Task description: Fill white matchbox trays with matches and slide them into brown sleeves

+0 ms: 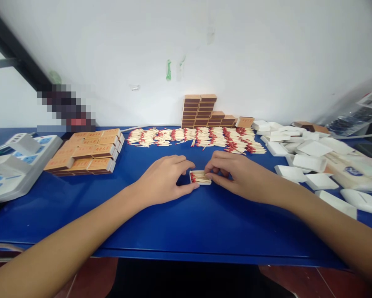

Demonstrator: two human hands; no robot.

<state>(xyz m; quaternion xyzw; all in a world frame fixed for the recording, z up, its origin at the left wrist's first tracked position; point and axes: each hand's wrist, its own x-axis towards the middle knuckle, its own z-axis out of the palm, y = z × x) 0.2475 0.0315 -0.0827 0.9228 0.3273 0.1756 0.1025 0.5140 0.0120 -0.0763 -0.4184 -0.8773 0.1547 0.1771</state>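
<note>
A small white matchbox tray (201, 183) lies on the blue table, filled with red-headed matches (199, 176). The red heads point to the left end. My left hand (167, 178) holds the tray's left end, with the thumb at the near corner and the index finger at the far one. At the opposite end, the thumb and fingers of my right hand (229, 171) pinch around the plain ends of the matches; the fingertips partly cover that end. Beyond both hands, loose matches (186, 134) are spread in a long row of bunches.
Closed matchboxes (95, 151) are stacked at the left beside a white power strip (33, 159). More matchboxes (198, 111) stand piled against the wall. White trays (310, 161) lie heaped at the right near a plastic packet (356, 169). The table's front edge (204, 254) runs close below.
</note>
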